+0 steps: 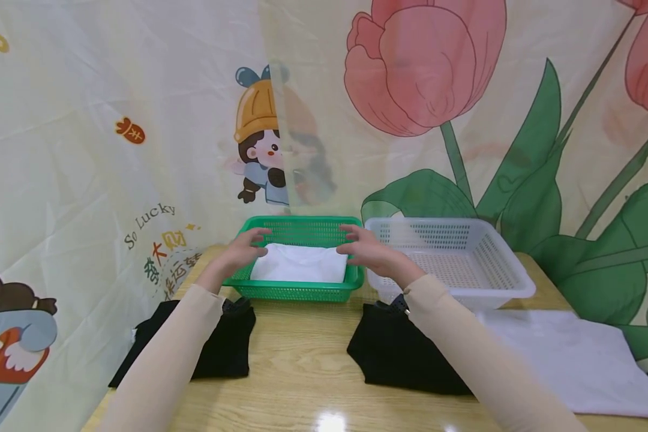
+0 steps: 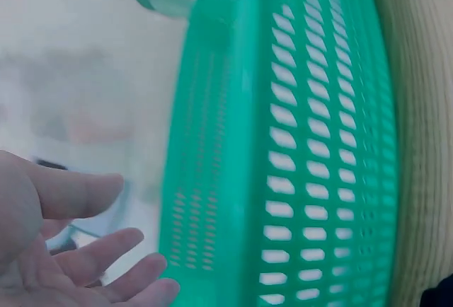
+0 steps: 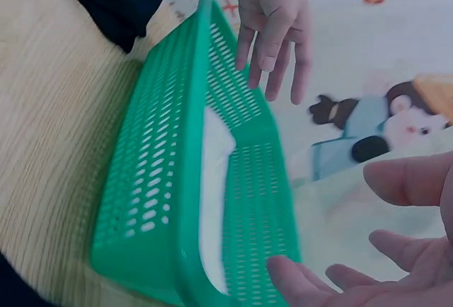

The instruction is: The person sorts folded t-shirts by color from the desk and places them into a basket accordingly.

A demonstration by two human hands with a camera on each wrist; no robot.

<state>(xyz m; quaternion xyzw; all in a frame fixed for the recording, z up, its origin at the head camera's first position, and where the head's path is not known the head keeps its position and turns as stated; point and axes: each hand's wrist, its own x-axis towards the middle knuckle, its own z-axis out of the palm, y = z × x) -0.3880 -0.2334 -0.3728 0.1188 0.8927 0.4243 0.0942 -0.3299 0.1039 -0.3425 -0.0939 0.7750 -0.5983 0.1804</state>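
In the head view a folded white garment (image 1: 299, 264) lies inside the green basket (image 1: 297, 291). Over the basket's left side is my left hand (image 1: 244, 247), fingers spread and holding nothing. My right hand (image 1: 371, 247) hovers over its right side, also with loose, parted fingers and an empty palm. The left wrist view has the left hand (image 2: 92, 243) beside the basket's rim (image 2: 244, 144). From the right wrist, both the left hand (image 3: 276, 31) and the right hand (image 3: 396, 250) appear above the basket, with the white cloth (image 3: 214, 194) low inside it.
A white basket (image 1: 497, 258) stands right of the green one. Folded black garments lie on the wooden table (image 1: 302, 348), one at left (image 1: 224, 348) and one at right (image 1: 405, 354). A white cloth (image 1: 572, 360) is spread at the right. Behind hangs a printed curtain (image 1: 313, 120).
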